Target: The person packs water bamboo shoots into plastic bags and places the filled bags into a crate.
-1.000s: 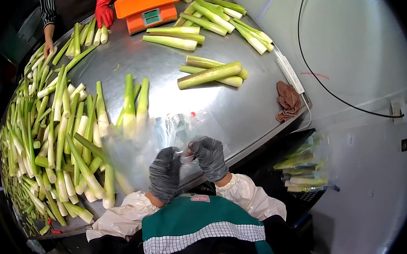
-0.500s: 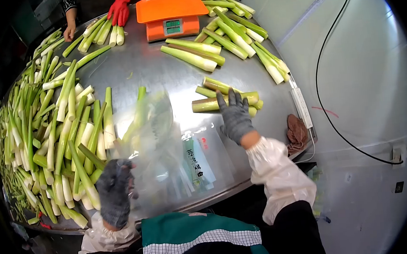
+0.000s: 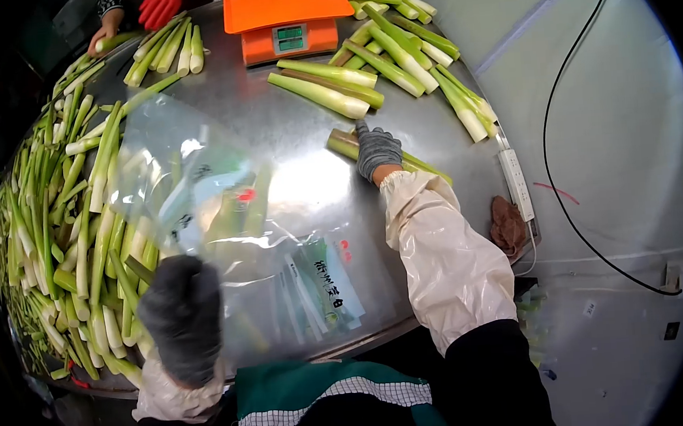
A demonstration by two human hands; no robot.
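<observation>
Green stalks [image 3: 342, 144] lie on the bench [image 3: 227, 102] beneath the right hand [image 3: 377, 151], its grip unclear; the left hand [image 3: 182, 319], closed, holds a clear bag [image 3: 156, 143].

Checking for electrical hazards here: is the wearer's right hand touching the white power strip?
Apart. The head view shows bare tabletop between the right hand and the white power strip.

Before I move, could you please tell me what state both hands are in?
Left hand: closed, holding a clear bag.
Right hand: on the stalks; grip unclear.
</observation>
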